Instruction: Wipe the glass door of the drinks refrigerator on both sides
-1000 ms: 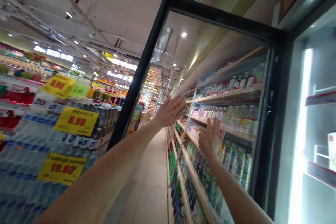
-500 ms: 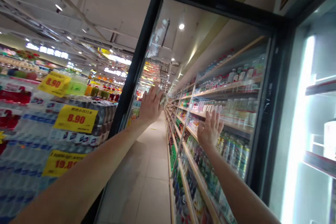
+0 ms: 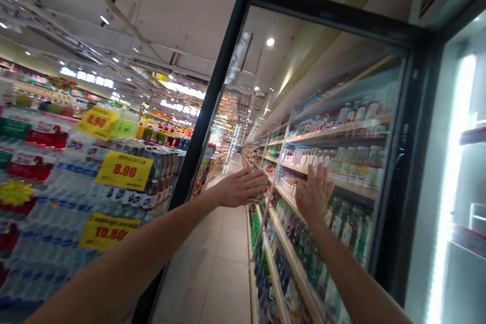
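A glass door (image 3: 261, 263) in a black frame stands swung open in front of me. My left hand (image 3: 243, 188) lies over a crumpled, pale cloth (image 3: 258, 198) against the pane, fingers pointing right. Only the cloth's lower edge shows below the fingers. To its right, my right hand (image 3: 314, 191) is raised with fingers up and spread, holding nothing, the palm facing the glass. Whether the right palm fully touches the pane I cannot tell.
Stacked drink packs (image 3: 45, 212) with yellow price signs (image 3: 124, 169) stand left of the door. Shelves of bottles (image 3: 341, 157) show in the pane, along with a tiled aisle. At right is a lit cooler interior (image 3: 474, 172) with a bright vertical light strip (image 3: 451, 187).
My left hand has slid right and down across the glass with the cloth, turning from upright to sideways. My right hand stays raised and spread. The view has shifted slightly.
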